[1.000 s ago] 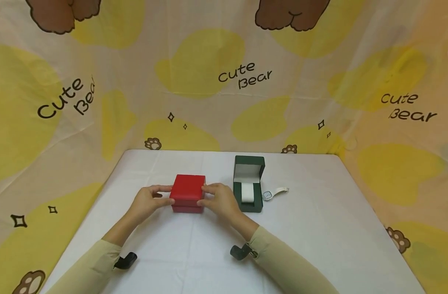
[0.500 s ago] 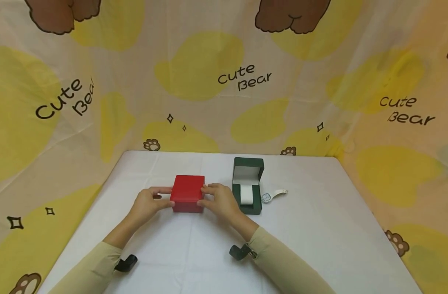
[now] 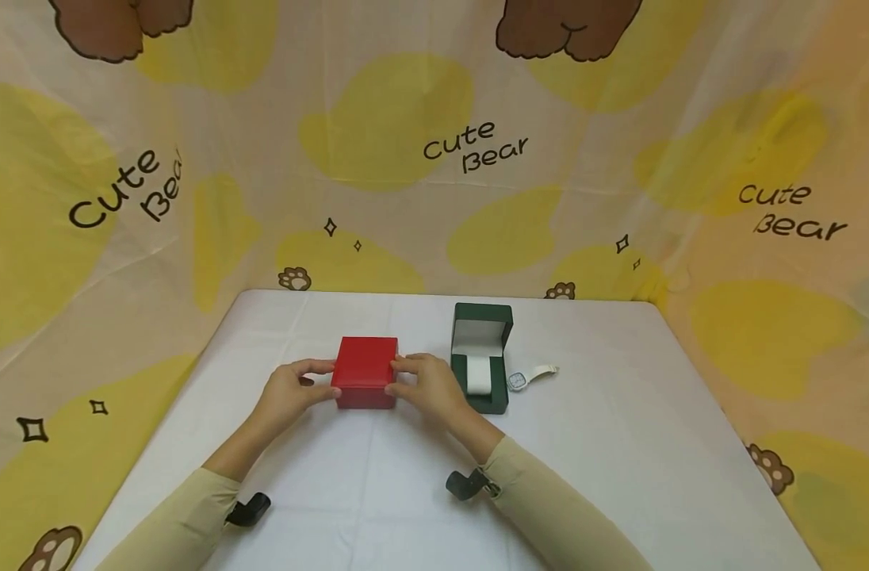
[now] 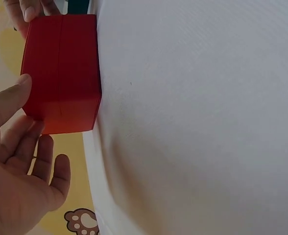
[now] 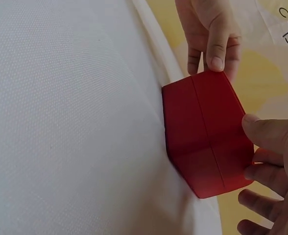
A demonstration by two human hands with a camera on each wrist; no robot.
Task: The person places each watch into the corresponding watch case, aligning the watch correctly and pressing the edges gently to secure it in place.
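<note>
A red box (image 3: pixel 365 363) with its lid down sits on the white table, between both hands. At its left side, my left hand (image 3: pixel 290 394) grips the lid, thumb at the front corner and a finger farther back. My right hand (image 3: pixel 432 390) holds the opposite side in the same manner. In the left wrist view the seam between lid and base of the red box (image 4: pixel 60 68) looks closed. The right wrist view shows the thumb of my right hand (image 5: pixel 276 142) on the lid's edge, its lower fingers loosely bent. What the box contains is hidden.
Right of the red box stands a green watch box (image 3: pixel 483 312), lid raised, with a white cushion (image 3: pixel 479 375) inside. A white-strapped watch (image 3: pixel 518 381) lies beside it on the table (image 3: pixel 591 444). Patterned cloth (image 3: pixel 377 127) hangs behind and at both sides.
The red lid has gone down: the gap seen along the front a second ago is now shut. Both hands stay at the box's sides, nearly still.
</note>
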